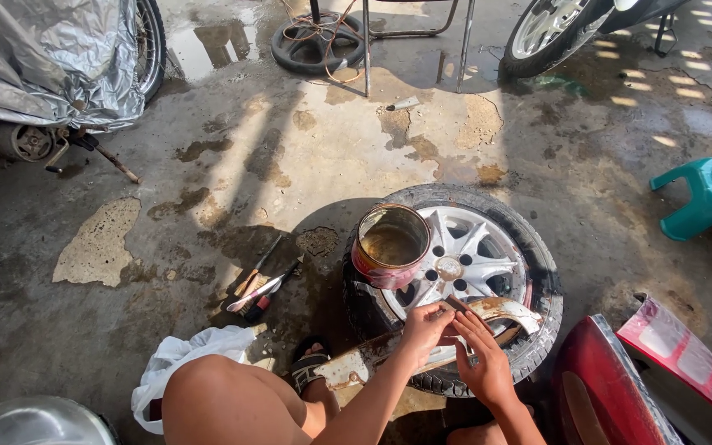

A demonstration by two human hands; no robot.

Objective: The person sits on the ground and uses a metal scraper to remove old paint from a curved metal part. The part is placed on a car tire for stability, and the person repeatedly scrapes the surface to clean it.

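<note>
Both hands meet at six o'clock of the scene, over a long, curved, cream-white body panel with rusty, flaking patches (488, 311). That panel lies across the black tyre with its silver spoked alloy wheel (537, 272), which seems to serve as a low rest so the panel sits steady while it is worked. The left hand (424, 330) is closed down on the panel's upper edge, apparently pinning it. The right hand (481, 363), just at four o'clock from the left, has its fingers curled round a small dark flat piece (457, 303) pressed to the panel; what it is cannot be told.

At eleven o'clock from the hands, a dented round tin with a maroon wall (389, 245) stands on the wheel, holding murky liquid, close by for easy reach. At nine o'clock, brushes and slim hand tools (261, 288) lie on the wet concrete floor (306, 148), beside a crumpled white cloth (179, 354). A red glossy body panel (603, 387) rests at four o'clock.
</note>
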